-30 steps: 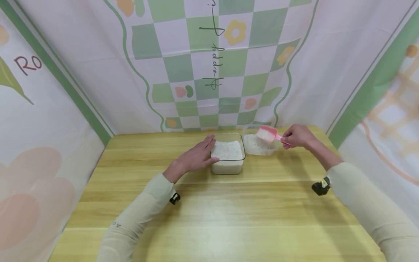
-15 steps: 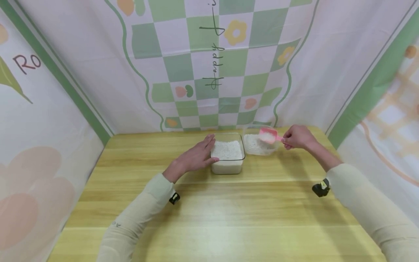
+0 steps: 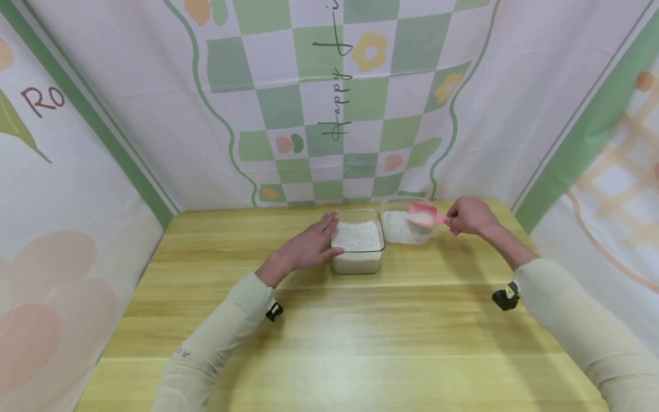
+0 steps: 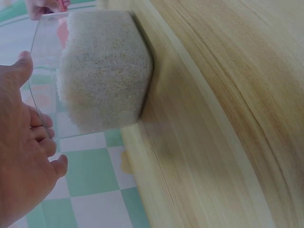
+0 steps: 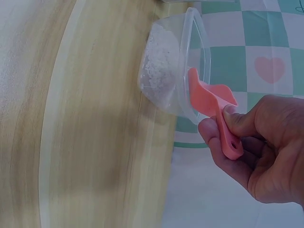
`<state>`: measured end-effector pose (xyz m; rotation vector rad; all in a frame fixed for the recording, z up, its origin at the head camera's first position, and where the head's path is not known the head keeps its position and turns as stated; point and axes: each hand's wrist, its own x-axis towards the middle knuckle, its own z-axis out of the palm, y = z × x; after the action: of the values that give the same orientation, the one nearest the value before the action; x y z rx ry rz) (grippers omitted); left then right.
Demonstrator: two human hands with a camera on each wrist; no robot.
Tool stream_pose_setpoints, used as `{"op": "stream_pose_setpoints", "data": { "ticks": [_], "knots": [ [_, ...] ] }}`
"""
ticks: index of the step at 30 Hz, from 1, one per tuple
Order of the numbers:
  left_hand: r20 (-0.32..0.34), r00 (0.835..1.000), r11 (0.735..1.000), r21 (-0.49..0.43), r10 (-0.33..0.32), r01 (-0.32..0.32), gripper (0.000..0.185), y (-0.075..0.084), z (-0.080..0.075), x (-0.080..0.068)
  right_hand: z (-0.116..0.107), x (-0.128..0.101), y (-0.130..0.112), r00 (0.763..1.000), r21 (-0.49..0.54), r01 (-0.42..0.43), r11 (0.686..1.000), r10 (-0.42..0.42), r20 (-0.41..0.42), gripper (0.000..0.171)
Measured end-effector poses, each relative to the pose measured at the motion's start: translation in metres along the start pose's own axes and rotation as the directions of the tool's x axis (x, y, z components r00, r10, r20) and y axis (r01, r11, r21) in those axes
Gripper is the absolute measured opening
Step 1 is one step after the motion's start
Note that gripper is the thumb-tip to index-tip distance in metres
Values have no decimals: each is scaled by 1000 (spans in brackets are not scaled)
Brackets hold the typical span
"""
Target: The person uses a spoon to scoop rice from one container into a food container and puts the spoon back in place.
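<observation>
A square glass container (image 3: 355, 263) stands on the table, filled well up with rice (image 4: 107, 66). My left hand (image 3: 306, 246) rests against its left side, with the fingers along the rim and the thumb at the near corner. Right beside it is a clear plastic tub (image 5: 183, 71) with a white grainy heap (image 5: 161, 64) inside. My right hand (image 3: 468, 215) pinches the handle of a pink scoop (image 3: 423, 215) between thumb and fingers. The scoop hangs over the tub, bowl pointing left, and carries some white grains. In the right wrist view the scoop's contents are hidden.
Both vessels stand close together near the back edge of the wooden table (image 3: 329, 337). Behind them hangs a checked green-and-white cloth (image 3: 321, 114), and more printed cloth closes off both sides.
The pink scoop has moved slightly right and down over the tub, its bowl levelling a little. My left hand and the glass container have stayed still.
</observation>
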<state>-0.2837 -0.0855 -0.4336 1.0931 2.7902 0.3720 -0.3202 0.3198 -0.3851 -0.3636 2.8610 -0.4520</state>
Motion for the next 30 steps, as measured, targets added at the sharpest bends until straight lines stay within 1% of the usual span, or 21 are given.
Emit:
{"op": "stream_pose_setpoints", "data": {
  "ticks": [8, 14, 18, 22, 30],
  "knots": [
    [-10, 1000, 1000, -2, 4, -4, 84, 0, -1, 0, -1, 0, -3, 1000, -50, -2, 999, 1, -20, 18],
    [6, 1000, 1000, -3, -2, 3, 84, 0, 0, 0, -1, 1, -5, 999, -94, 2, 996, -7, -47, 16],
    [4, 1000, 1000, -12, 0, 0, 84, -1, 0, 0, 2, 2, -6, 996, -151, 39, 988, -51, -76, 16],
    [8, 1000, 1000, -12, -5, 5, 85, -1, 0, 0, 5, 3, -8, 988, -224, 80, 971, -107, -112, 16],
    [22, 1000, 1000, -17, -18, 19, 85, 2, -3, -1, 5, -2, -17, 981, -276, 81, 958, -125, -146, 14]
  ]
}}
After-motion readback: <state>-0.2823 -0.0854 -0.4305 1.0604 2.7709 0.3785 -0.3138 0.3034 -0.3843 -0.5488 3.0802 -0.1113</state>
